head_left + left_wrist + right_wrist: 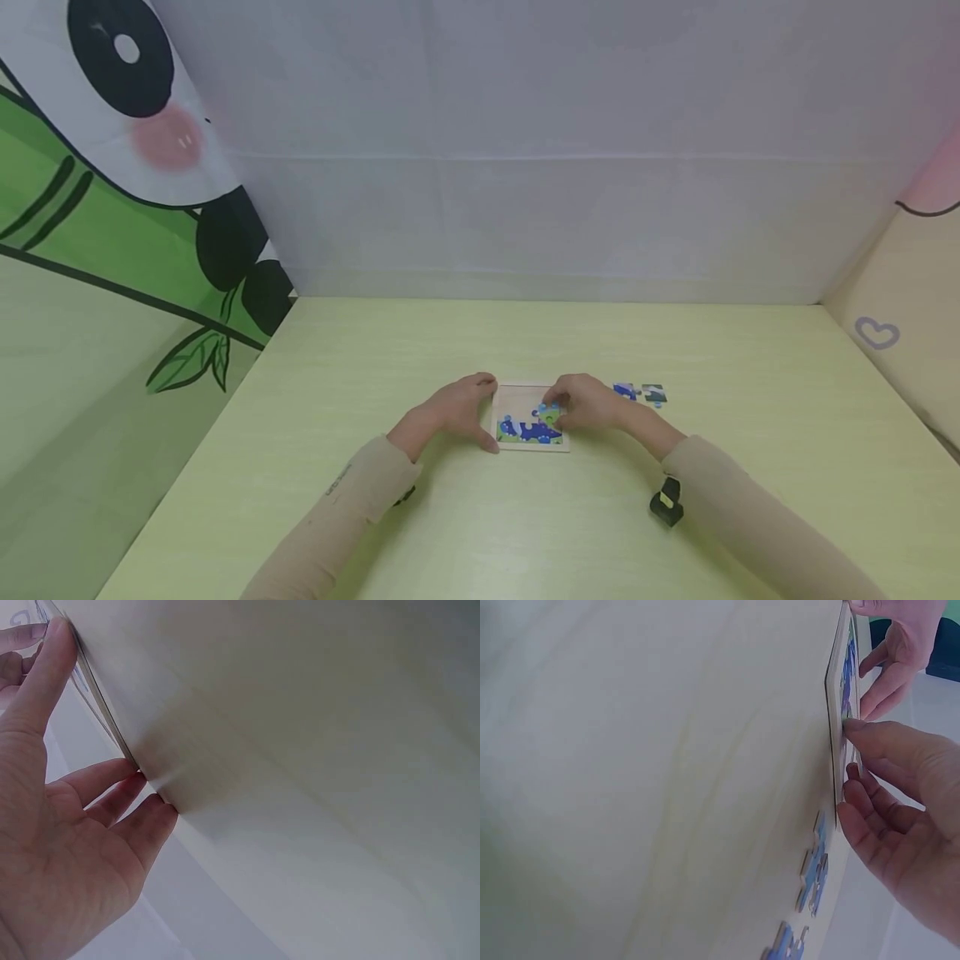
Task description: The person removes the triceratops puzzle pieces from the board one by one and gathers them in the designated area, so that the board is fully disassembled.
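Observation:
A small square wooden puzzle tray [519, 397] lies on the table, its near part filled with blue and green jigsaw pieces [528, 432]. At its left side, my left hand [461, 406] holds the tray, the thumb at the near corner and the fingers by the far one. My right hand [588, 402] is over the tray's right side and pinches a green and blue puzzle piece [549, 414] between thumb and fingers. In the right wrist view, its fingertips [853, 726] hide most of that piece. The far part of the tray shows bare wood.
Two loose puzzle pieces, one blue [624, 390] and one darker [654, 392], lie on the table [480, 517] beyond the right wrist. A pale cloth wall [555, 225] rises behind the table. Printed panels stand at both sides.

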Demonstrator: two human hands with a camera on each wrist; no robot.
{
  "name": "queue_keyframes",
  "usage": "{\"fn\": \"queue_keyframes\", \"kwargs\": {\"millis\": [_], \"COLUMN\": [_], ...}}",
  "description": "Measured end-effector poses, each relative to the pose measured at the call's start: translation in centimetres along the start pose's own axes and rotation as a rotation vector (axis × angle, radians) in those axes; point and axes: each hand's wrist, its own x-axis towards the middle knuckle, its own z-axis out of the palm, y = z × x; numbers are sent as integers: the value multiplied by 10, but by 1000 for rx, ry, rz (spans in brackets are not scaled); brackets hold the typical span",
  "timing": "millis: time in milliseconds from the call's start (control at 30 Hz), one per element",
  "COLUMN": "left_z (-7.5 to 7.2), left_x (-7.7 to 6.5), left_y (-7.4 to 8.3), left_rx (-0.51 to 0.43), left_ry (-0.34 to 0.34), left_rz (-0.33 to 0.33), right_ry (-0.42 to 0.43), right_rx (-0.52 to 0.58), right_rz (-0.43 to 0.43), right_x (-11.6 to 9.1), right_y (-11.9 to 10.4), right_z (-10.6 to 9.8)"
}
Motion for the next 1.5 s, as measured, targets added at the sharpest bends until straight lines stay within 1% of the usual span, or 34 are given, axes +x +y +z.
{"fn": "queue_keyframes", "kwargs": {"millis": [300,500,667,767,967,1100,1300,1500], "left_z": [-1,-1,1,1,1,0,1,2], "left_x": [-1,-1,0,0,1,1,1,1], "left_y": [1,2,1,0,-1,0,0,-1], "left_rx": [10,21,23,15,19,7,16,22], "left_ry": [-3,-6,-5,-4,-8,-9,-13,-7], "left_rz": [-3,-2,-6,-5,-12,-22,-22,-18], "right_ry": [12,27,36,52,83,103,129,152], "right_rx": [6,23,-25,-59,-63,-77,-53,-43], "right_rz": [-3,7,-18,-29,22,33,64,61], "right_x": [-2,-7,-16,-25,-43,-56,-80,-100], "right_y": [0,-3,0,3,11,20,37,53], "right_z": [-1,-7,-17,-23,-35,-40,-46,-50]}}
